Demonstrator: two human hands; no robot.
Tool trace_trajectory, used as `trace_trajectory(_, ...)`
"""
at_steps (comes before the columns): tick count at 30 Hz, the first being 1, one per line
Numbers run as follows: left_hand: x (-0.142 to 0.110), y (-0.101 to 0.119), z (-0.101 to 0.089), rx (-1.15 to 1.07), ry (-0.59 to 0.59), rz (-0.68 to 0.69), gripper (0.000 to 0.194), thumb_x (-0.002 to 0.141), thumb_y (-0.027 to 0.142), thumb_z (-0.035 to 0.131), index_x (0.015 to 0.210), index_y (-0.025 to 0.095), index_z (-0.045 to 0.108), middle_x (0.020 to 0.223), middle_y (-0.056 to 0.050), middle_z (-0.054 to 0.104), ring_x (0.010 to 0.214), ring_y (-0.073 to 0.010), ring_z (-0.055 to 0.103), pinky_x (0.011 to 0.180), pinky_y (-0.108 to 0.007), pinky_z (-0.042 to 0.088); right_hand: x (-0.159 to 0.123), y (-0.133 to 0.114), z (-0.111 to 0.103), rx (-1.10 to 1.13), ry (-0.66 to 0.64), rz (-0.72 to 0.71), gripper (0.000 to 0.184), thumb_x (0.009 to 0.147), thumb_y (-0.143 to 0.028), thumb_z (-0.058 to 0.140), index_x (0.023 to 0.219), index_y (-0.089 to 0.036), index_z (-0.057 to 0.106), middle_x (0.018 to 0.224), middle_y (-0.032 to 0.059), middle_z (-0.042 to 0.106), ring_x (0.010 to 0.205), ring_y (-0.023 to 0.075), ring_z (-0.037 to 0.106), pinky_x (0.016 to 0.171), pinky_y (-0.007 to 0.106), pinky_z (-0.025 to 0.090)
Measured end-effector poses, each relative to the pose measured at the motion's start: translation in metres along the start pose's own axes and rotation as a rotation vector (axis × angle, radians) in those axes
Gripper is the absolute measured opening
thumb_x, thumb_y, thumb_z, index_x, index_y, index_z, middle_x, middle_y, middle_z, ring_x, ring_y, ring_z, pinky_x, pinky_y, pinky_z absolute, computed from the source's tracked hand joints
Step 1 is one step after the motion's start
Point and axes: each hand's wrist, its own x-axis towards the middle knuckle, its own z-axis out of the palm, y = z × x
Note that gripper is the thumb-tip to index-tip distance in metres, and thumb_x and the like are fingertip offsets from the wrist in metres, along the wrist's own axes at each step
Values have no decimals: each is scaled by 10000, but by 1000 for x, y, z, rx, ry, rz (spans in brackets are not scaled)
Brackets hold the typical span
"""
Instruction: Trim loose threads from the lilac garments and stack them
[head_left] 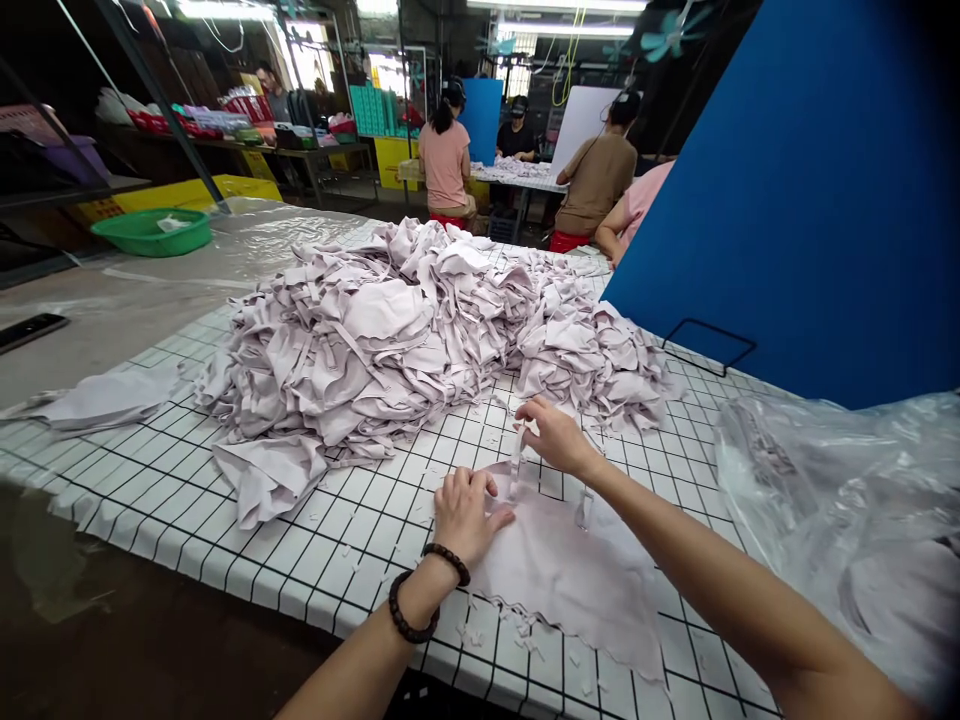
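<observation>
Two hands show in the head view, both at one flat cloth (577, 580), which lies on the near side of the fabric heap (375, 340). The left hand (466, 515) rests on it, fingers loosely apart; the right hand (556, 438), just before the heap, curls at a narrow strip (515, 468), pinched or not, one cannot tell.

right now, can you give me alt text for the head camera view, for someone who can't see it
A person's left hand rests on a pale cloth piece on a black-gridded white table cover, while the right hand is raised beside a narrow strip. Beyond lies a large heap of similar cloth, with a blue panel at right.
</observation>
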Motion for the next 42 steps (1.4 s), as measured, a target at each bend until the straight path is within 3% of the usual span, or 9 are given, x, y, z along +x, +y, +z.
trace_trajectory(4,-5,3,-1,23,34,31,291,687,412,721,903,270,587,989,-24,502,958,-223,471,815,-366,379,15,11,17,151,-19,222,108,784,-257,594,870,-193,600,724,13,609,665,148,546,600,244,361)
trace_trajectory(9,-16,8,4,157,167,189,471,806,309,621,1250,319,465,1298,-53,446,1179,-257,410,977,-460,331,17,19,29,257,-142,305,148,736,-296,660,810,-174,617,562,-22,608,439,107,510,474,221,361)
trace_trajectory(12,-16,2,13,203,76,418,439,881,373,494,1312,349,414,1440,-6,350,1320,-274,279,1062,-524,238,17,24,17,250,-101,291,122,739,-215,640,853,-176,617,703,7,661,577,126,584,552,224,409)
trace_trajectory(16,-14,-6,19,159,-48,451,536,887,535,374,1373,311,360,1471,-35,319,1353,-328,227,1059,-593,223,30,23,-6,113,139,303,154,820,-187,507,950,-190,590,926,54,651,848,176,590,722,274,416)
trace_trajectory(22,-20,1,-6,-59,14,373,479,900,482,388,1349,313,399,1454,-47,343,1324,-300,305,1059,-558,282,90,-46,34,44,123,42,315,834,-430,521,1028,-186,563,990,78,612,848,199,578,715,289,420)
trace_trajectory(26,-15,-10,-41,-227,244,208,341,912,320,409,1228,255,518,1318,-79,483,1222,-236,440,1023,-455,388,134,-105,66,43,211,7,472,831,-465,506,1215,-191,484,1139,113,560,961,230,556,790,322,414)
trace_trajectory(29,-4,-32,-70,-299,434,104,322,900,268,422,1205,239,521,1265,-89,505,1185,-225,474,1001,-434,416,159,-121,62,62,162,26,297,854,-337,458,1080,-199,595,1053,104,610,881,221,583,772,326,410)
trace_trajectory(36,26,-68,-116,-274,682,76,321,879,251,447,1193,225,509,1222,-94,511,1167,-228,484,971,-426,437,131,-73,-2,154,173,25,252,800,-198,411,836,-150,656,826,68,665,728,166,582,668,260,427)
trace_trajectory(42,42,-53,-99,-69,463,255,474,809,295,567,1275,288,477,1377,-64,409,1279,-279,354,1044,-502,331,29,18,-61,489,357,247,166,755,-305,479,734,-178,583,645,5,567,582,156,500,533,247,375)
